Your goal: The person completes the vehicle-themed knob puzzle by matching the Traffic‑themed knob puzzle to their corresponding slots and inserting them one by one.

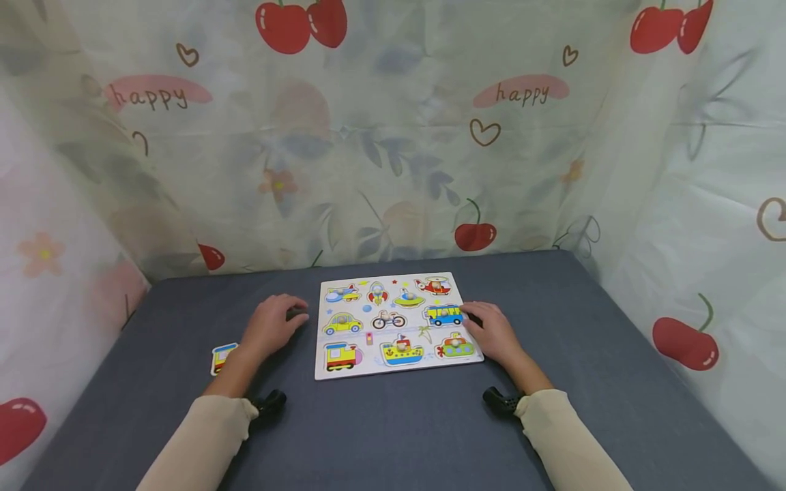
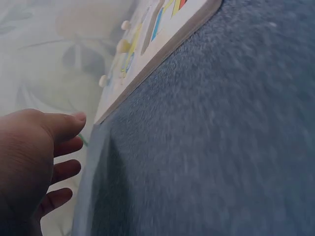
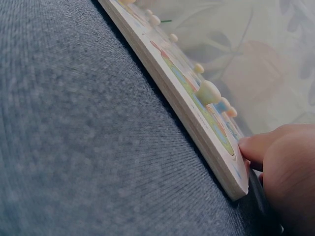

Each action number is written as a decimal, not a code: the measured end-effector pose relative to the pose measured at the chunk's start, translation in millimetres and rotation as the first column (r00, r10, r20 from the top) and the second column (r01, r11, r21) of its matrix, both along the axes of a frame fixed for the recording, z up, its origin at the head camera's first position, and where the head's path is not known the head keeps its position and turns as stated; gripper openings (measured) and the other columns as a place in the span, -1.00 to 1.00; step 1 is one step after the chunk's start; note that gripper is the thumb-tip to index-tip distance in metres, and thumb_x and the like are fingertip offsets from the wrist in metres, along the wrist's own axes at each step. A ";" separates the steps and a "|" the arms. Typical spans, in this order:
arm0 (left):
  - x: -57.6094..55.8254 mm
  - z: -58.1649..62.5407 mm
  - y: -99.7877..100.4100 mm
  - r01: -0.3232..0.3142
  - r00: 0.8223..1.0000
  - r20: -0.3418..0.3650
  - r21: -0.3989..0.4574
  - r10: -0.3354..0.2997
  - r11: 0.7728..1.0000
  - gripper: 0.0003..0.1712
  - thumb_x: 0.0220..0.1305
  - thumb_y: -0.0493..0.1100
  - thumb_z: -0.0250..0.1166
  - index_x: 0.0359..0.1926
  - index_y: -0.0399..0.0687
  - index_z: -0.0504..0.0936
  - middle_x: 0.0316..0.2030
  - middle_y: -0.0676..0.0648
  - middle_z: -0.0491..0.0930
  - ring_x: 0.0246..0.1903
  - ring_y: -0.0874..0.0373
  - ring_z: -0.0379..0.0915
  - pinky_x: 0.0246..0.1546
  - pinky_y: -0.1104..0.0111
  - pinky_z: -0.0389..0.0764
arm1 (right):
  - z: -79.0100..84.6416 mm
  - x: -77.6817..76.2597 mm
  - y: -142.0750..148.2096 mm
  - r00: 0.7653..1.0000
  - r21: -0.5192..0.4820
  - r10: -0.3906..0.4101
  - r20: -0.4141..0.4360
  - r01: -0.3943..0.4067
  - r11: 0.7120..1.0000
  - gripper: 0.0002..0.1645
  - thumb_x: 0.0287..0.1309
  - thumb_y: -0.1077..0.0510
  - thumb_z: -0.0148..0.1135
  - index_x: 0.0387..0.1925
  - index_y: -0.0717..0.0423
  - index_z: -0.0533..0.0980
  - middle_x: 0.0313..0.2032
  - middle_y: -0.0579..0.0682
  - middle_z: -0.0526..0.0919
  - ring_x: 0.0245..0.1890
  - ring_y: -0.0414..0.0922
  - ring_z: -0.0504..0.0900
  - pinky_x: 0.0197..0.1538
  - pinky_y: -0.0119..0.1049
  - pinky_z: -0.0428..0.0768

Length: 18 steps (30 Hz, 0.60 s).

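Note:
A wooden knob puzzle board with vehicle pictures lies flat on the table. The left hand hovers beside its left edge, fingers loosely bent, thumb apart, holding nothing. In the left wrist view, that hand stays clear of the board. On the board's right edge rests the right hand, near the blue and yellow bus piece. Its thumb touches the board's rim in the right wrist view; the other fingers are mostly hidden there. A train-like puzzle piece lies left, partly covered by the left forearm.
A dark grey cloth covers the table. Patterned curtains hang behind and at both sides. Small round knobs stand up from the board. Each wrist carries a black camera strap.

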State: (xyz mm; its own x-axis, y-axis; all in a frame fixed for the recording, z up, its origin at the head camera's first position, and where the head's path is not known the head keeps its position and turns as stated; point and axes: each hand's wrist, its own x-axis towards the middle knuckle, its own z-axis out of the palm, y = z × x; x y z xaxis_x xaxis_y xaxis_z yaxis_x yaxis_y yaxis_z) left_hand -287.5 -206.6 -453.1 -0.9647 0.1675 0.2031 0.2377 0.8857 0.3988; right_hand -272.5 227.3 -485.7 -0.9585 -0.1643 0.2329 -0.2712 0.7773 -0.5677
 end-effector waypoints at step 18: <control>34.4 1.3 -37.7 0.037 0.998 -0.055 -0.042 -0.039 0.998 -0.83 0.22 -0.15 0.39 -0.18 -0.09 0.70 -0.25 -0.07 0.61 -0.18 -0.02 0.50 -0.13 0.02 0.50 | -0.6 -0.6 0.1 1.000 -0.008 -0.004 0.011 0.004 1.000 -0.54 0.34 0.17 0.16 0.22 0.22 0.48 0.24 0.23 0.45 0.32 0.17 0.26 0.31 0.16 0.21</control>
State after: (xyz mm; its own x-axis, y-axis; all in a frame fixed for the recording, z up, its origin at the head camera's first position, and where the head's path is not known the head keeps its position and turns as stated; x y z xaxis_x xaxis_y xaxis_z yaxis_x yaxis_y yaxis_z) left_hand -253.1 -244.4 -451.8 -0.9448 0.2133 0.2488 0.2926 0.8910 0.3472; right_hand -273.1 227.4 -486.2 -0.9618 -0.1585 0.2233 -0.2615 0.7739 -0.5768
